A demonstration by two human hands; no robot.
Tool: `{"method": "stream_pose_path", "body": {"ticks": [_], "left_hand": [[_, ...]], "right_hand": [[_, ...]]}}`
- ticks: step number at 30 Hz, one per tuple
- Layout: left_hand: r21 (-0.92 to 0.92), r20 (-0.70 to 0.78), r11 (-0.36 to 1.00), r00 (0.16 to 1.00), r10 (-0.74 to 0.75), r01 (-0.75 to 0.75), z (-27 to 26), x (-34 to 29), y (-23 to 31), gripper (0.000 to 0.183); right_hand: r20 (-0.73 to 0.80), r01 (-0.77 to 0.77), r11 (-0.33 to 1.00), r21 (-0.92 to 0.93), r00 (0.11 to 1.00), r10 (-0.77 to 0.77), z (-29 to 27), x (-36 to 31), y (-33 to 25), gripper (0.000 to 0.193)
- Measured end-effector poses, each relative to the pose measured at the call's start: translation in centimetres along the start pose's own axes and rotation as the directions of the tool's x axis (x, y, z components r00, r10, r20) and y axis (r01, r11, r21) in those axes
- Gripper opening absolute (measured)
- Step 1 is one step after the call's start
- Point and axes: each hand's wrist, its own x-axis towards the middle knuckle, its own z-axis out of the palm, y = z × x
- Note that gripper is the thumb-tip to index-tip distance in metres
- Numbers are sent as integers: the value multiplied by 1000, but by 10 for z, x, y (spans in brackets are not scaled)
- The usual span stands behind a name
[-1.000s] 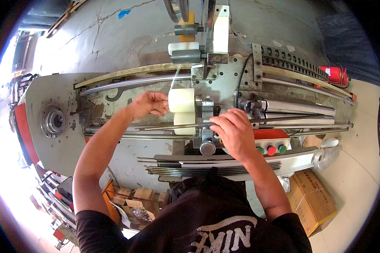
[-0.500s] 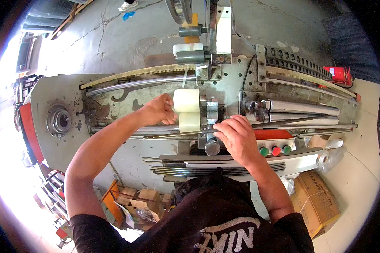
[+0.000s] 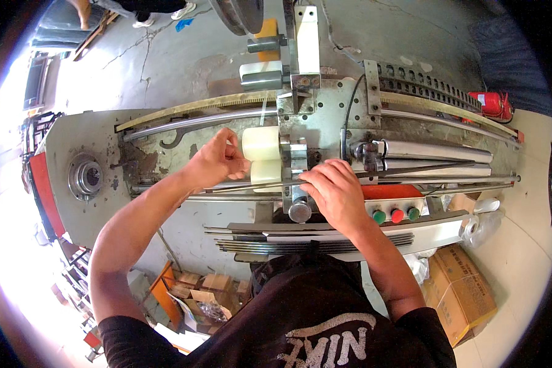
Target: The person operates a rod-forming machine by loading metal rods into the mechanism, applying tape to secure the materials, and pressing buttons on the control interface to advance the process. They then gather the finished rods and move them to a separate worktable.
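Two cream-coloured rollers (image 3: 260, 143) sit one beyond the other on the left side of the machine's metal carriage (image 3: 325, 113). Just left of them is my left hand (image 3: 218, 161), its fingers bent and drawn together beside the roller faces; what they pinch, if anything, is too small to make out. My right hand (image 3: 331, 190) grips a long thin metal rod (image 3: 417, 172) between thumb and fingers. That rod lies crosswise over the carriage, its left part passing across the nearer roller. Close by my right thumb is a round metal knob (image 3: 299, 211).
Several thin rods (image 3: 276, 247) lie on a ledge before me. A control box (image 3: 394, 195) with green and red buttons stands to the right. Farther right are a cardboard box (image 3: 463, 294) and a red fire extinguisher (image 3: 498, 106). Another person's shoes (image 3: 184, 10) show at the far left.
The carriage and its rollers have shifted slightly left, and my right hand with the rod has gone along. My left fingers have drawn closer together. Another person has come into view at upper left.
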Motion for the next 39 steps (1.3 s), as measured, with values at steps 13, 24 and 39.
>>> {"method": "stream_pose_path", "body": {"ticks": [13, 24, 39], "left_hand": [[-294, -365, 944, 930, 35, -150, 103, -45, -8, 40], [419, -635, 879, 618, 464, -229, 125, -50, -23, 18], [589, -293, 807, 921, 257, -38, 68, -46, 32, 58]], "right_hand": [[-69, -14, 999, -29, 998, 12, 10, 15, 8, 18], [-56, 2, 1000, -13, 998, -3, 2, 18, -5, 18], [-106, 42, 999, 21, 994, -39, 5, 16, 1, 16]]}}
